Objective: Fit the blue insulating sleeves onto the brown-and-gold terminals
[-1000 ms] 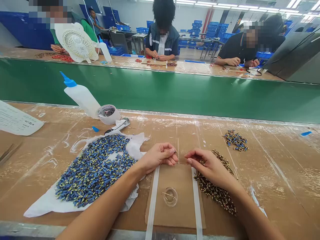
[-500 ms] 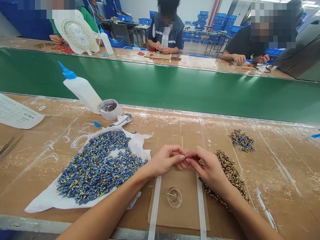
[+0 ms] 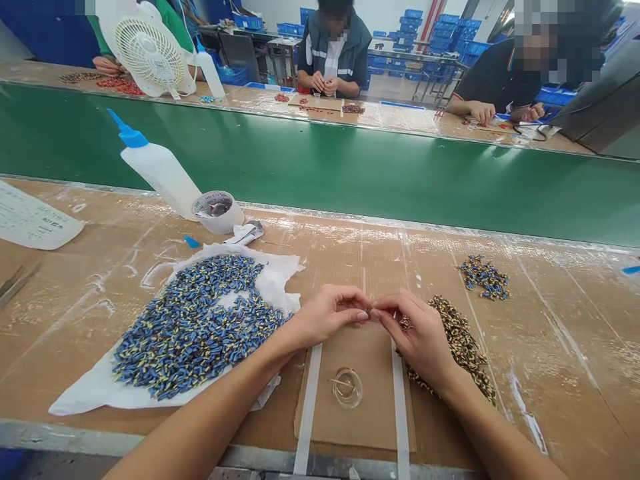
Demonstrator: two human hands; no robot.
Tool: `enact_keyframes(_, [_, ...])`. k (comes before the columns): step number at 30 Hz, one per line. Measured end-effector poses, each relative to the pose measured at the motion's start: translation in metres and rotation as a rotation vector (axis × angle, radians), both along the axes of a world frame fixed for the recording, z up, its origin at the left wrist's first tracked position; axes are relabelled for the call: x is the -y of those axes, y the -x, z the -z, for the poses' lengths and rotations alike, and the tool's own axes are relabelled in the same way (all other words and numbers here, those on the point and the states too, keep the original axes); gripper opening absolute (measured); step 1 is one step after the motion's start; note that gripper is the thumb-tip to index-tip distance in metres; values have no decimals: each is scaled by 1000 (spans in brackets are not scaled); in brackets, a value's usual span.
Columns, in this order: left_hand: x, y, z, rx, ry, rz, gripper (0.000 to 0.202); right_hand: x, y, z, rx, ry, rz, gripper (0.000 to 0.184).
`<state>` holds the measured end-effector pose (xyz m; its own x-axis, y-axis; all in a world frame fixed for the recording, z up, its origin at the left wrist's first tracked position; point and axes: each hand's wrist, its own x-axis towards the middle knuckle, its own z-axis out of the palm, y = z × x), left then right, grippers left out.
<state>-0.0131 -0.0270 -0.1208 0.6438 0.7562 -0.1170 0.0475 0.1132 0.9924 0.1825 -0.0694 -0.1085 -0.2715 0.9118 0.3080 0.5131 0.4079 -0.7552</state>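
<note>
My left hand (image 3: 333,312) and my right hand (image 3: 414,331) meet fingertip to fingertip above a cardboard pad (image 3: 367,420). Between the left thumb and fingers a tiny blue piece (image 3: 369,312) just shows. The right fingers are pinched against it; whatever they hold is too small to name. Left of my hands, many small blue-and-yellow pieces (image 3: 195,333) lie on a white sheet (image 3: 83,395). Partly behind my right hand is a heap of small brown-and-cream pieces (image 3: 463,343). A clear round dish (image 3: 347,388) with a thin stick across it sits on the pad.
A small pile of blue-and-brown pieces (image 3: 484,277) lies at right. Behind the sheet are a tape roll (image 3: 219,212) and a leaning white bottle (image 3: 160,175) with a blue nozzle. A green belt (image 3: 320,170) crosses beyond; co-workers sit behind it, beside a fan (image 3: 145,53).
My fingertips have shifted slightly and a bit of blue now shows between them. The whole view has tilted a little. The piles and dish stay where they were.
</note>
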Motion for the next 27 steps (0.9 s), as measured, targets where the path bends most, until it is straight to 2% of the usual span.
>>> enact_keyframes(1, [0, -1, 2, -23, -23, -14, 15, 2, 0, -4, -15, 23, 5, 6])
enact_keyframes(3, [0, -3, 5, -61, -68, -43, 16, 6, 0, -12, -33, 105, -74, 10])
enact_keyframes(6, [-1, -5, 8, -49, -61, -110, 12, 14, 7, -17, 2, 280, -338, 12])
enact_keyframes(8, [-1, -6, 9, -28, -25, -149, 12, 18, 15, -14, 29, 357, -439, 13])
enact_keyframes(14, [0, -9, 12, -44, 22, -147, 13, 21, 31, -4, 11, 402, -504, 16])
enact_keyframes(19, [1, -8, 10, -20, -12, -115, 11, 19, 26, -8, 20, 317, -502, 10])
enact_keyframes(23, [2, -6, 7, 16, 7, -89, 11, 18, 17, -14, -7, 344, -478, 9])
enact_keyframes(27, [1, -6, 6, 31, 48, -67, 12, 18, 13, -17, 7, 364, -532, 10])
